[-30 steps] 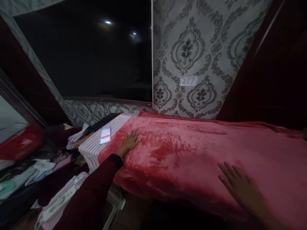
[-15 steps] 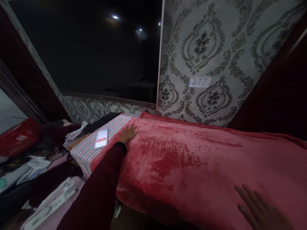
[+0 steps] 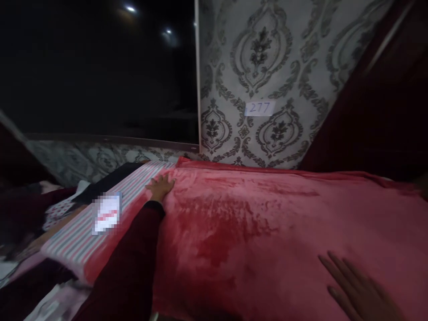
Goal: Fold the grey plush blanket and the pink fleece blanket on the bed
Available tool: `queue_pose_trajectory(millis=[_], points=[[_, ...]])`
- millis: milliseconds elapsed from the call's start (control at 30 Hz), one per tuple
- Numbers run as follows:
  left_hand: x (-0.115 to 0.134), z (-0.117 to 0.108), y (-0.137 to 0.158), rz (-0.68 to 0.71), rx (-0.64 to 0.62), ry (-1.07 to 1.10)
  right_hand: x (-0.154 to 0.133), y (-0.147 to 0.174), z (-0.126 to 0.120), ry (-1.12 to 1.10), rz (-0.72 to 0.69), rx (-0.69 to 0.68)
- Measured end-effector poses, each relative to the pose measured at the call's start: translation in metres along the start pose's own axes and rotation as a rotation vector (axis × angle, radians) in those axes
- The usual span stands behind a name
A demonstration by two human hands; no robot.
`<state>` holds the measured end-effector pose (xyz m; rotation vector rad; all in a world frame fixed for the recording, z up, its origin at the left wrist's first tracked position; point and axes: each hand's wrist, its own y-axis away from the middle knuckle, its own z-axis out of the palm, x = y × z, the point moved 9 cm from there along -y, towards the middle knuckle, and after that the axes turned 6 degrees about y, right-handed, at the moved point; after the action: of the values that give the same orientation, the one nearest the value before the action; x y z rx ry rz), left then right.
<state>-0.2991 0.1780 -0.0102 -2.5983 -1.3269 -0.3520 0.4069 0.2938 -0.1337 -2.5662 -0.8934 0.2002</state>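
Note:
A plush red-pink blanket [image 3: 267, 214] lies spread over a long raised surface, its nap showing darker red brushed patches. My left hand [image 3: 161, 186] rests flat on its far left part, fingers spread, near the striped cloth [image 3: 75, 236]. At the lower right, my right hand [image 3: 361, 285] lies over the blanket with its fingers stretched out; the wrist is cut off by the frame. Neither hand grips anything. A bright phone-like screen [image 3: 107, 214], pixelated, sits on the striped cloth left of my left arm.
A large dark television screen [image 3: 100, 71] hangs at the back left. Beside it, patterned wallpaper [image 3: 261, 49] carries a paper label [image 3: 260, 108] reading 277. Dark curtains [image 3: 377, 102] hang at the right. Spotted cloth [image 3: 60, 207] and other fabrics lie heaped at the left.
The camera view has shifted right and closer, so wall and screen sit further left. Both hands stay on the blanket with fingers spread. A dark shape now shows at the far right edge.

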Motion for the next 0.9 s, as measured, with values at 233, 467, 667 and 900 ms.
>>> queue_pose_trajectory(millis=[233, 467, 667, 900], points=[[0.002, -0.001, -0.018, 0.005, 0.084, -0.016, -0.024, -0.016, -0.027, 0.050, 0.054, -0.128], [0.041, -0.028, 0.008, 0.172, 0.162, -0.152, -0.033, -0.024, -0.032, 0.050, 0.064, -0.163], [0.137, 0.019, 0.113, 0.649, -0.181, -0.197, -0.042, -0.033, -0.048, 0.048, 0.099, -0.229], [0.165, 0.078, 0.285, 1.010, -0.372, -0.132, -0.052, -0.042, -0.069, 0.033, 0.130, -0.376]])
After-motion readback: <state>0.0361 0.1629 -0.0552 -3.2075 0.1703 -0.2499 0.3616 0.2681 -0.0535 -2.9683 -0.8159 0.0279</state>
